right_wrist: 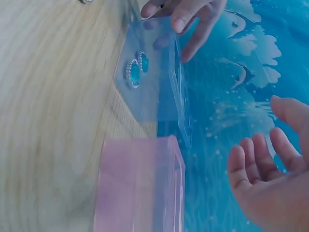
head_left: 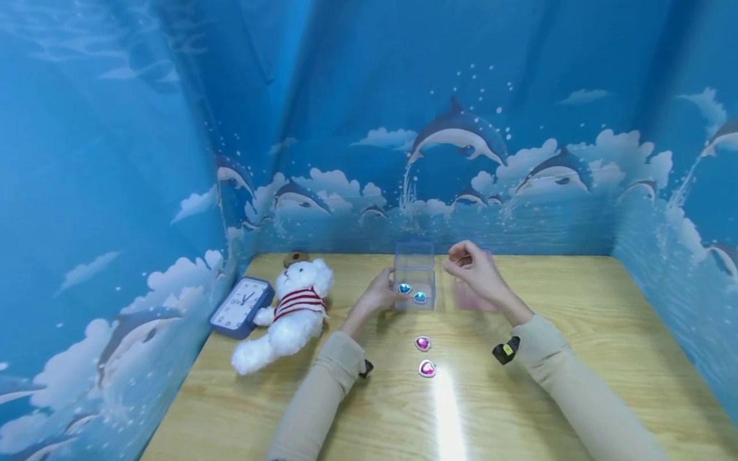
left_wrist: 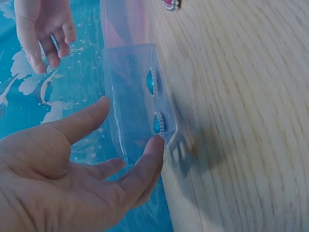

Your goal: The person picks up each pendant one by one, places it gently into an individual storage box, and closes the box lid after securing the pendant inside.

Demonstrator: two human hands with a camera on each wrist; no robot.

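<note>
A clear bluish plastic box [head_left: 424, 279] stands near the table's back edge with its lid up. Inside lie two blue gems [left_wrist: 152, 82] with silver beaded rims. My left hand [head_left: 380, 293] is at the box's left end, thumb and fingers spread, fingertips right at its wall in the left wrist view [left_wrist: 87, 169]. My right hand [head_left: 475, 272] hovers over a pink translucent box [right_wrist: 137, 188], fingers loosely bent and holding nothing. Two pink gems with silver rims, an upper one [head_left: 423, 344] and a lower one [head_left: 426, 368], lie on the table in front of the clear box.
To the left, a white plush toy [head_left: 296, 314] in a red-striped shirt lies beside a blue-framed clock [head_left: 242, 307]. A blue curtain [head_left: 357, 153] printed with dolphins surrounds the wooden table [head_left: 548, 397] at the back and sides.
</note>
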